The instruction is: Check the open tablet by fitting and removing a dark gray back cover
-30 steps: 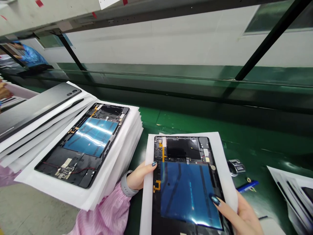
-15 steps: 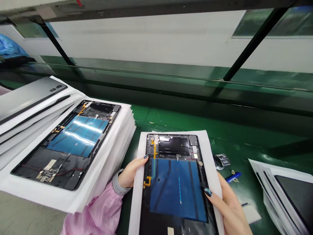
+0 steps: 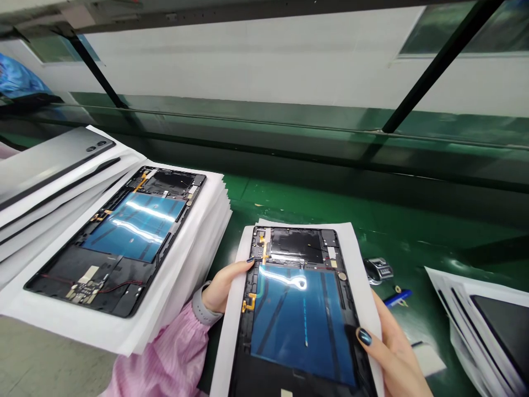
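Note:
Before me is an opened tablet with its inside facing up: a blue film-covered battery, orange flex cables and a black frame. It rests on white paper sheets. My left hand grips the tablet's left edge, thumb on the frame and fingers hidden beneath the paper. On the right edge, my right hand is closed the same way, its thumb pressing on the frame. The tablet's lower end is cut off by the picture's bottom.
At left, another opened tablet lies on a tall stack of paper, beside silver-backed tablets. A black metallic object, a blue tool and a white card lie at right, near another paper-layered pile.
The tablet's upper end stays nearly in place while its tilt alters slightly; a bright reflection now shows on the battery. Both hands keep their hold. The view has shifted slightly.

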The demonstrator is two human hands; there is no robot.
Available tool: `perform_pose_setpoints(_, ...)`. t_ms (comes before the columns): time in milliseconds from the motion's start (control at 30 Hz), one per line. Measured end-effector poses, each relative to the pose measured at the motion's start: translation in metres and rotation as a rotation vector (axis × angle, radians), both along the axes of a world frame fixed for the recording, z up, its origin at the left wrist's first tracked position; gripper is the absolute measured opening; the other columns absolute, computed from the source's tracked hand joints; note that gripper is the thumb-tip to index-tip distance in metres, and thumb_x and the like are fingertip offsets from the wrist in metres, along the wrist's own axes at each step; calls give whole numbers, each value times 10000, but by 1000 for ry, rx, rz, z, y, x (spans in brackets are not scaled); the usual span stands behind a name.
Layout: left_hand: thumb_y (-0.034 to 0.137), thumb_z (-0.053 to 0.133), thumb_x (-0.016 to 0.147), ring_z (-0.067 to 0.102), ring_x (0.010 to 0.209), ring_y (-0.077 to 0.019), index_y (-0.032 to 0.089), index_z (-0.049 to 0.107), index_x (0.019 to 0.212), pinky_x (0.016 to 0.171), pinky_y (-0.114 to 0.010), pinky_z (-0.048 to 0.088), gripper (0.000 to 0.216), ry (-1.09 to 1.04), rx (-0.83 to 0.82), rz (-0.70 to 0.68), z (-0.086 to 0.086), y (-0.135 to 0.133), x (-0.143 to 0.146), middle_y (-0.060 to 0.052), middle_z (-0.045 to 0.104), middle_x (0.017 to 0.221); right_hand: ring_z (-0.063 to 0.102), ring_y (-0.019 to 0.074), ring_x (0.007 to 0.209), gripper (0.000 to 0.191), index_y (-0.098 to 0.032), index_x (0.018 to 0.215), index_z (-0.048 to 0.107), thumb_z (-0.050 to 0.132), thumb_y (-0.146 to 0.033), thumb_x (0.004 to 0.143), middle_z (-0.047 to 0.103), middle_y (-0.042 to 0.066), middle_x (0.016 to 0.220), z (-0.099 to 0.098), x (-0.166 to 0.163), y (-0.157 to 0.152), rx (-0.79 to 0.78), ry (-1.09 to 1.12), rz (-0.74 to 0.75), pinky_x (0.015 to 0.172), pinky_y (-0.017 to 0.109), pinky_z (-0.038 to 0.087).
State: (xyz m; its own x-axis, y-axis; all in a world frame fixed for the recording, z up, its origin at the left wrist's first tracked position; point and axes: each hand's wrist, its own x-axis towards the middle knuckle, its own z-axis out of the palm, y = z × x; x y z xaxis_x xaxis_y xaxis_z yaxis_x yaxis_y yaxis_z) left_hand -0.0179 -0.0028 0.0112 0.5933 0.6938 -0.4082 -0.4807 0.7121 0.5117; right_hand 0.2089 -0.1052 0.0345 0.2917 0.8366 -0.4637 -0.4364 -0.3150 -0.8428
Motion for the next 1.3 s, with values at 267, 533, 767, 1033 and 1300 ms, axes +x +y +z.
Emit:
perform_pose_setpoints(267,274,691,751,730,723,-229,66,725,779,679,-258,576,213,-10,-70,-35,-3,1,-1,-108,751,700,594,330,1149,720,-282,1374,529,764,-482,723,601,67,1333,-16,8,-5,64,-32,60,827,332,550)
perform_pose_setpoints(533,305,675,749,726,847,-290,64,721,823,757,-331,582,257,49,-8,-26,-7,0,-3,-135,756,758,654,315,1042,665,-303,1412,470,681,-475,805,641,59,1280,-14,7,-4,86,-69,106,766,340,568)
perform_pose_setpoints(767,420,743,709,690,993,-295,112,756,898,905,-353,539,361,136,142,5,-2,1,0,-99,768,923,667,300,980,458,-256,1184,660,731,-432,767,707,78,1142,-23,14,6,106,-213,138,802,332,548)
perform_pose_setpoints(1033,409,590,872,495,1290,-292,176,615,1262,1128,-406,343,455,608,713,227,-12,12,5,-83,613,1328,650,258,877,235,-228,990,721,638,-341,802,690,78,977,-29,17,19,289,-632,188,733,308,549)
perform_pose_setpoints(1300,369,585,852,386,1380,-267,190,507,1372,1164,-370,288,556,676,768,241,-20,19,3,-66,507,1445,597,215,680,199,-199,857,686,511,-295,849,620,49,778,-32,15,22,341,-911,292,597,284,494)
